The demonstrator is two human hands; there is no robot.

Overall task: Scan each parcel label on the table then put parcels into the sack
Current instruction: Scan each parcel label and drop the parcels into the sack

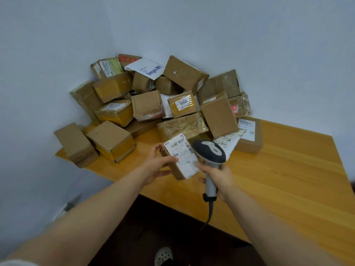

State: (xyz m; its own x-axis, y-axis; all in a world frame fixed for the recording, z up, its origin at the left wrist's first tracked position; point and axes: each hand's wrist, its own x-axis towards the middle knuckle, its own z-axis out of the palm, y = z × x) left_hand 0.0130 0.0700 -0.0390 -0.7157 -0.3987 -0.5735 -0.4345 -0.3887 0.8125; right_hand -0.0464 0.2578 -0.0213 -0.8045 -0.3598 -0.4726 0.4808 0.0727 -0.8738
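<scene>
Fingers point(170, 161) of the left hand point(156, 164) grip a small parcel point(177, 172) above the counter point(278, 179), label point(180, 148) upward; the right hand point(219, 176) wraps the scanner point(210, 150) handle. A clean read probably needs the barcode held steady and square to the scanner head beside it.

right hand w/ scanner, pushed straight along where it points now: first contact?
Likely the labelled parcel gripped by the left hand: it sits directly ahead of the right hand and scanner, apparently very close, though depth is unclear.
</scene>
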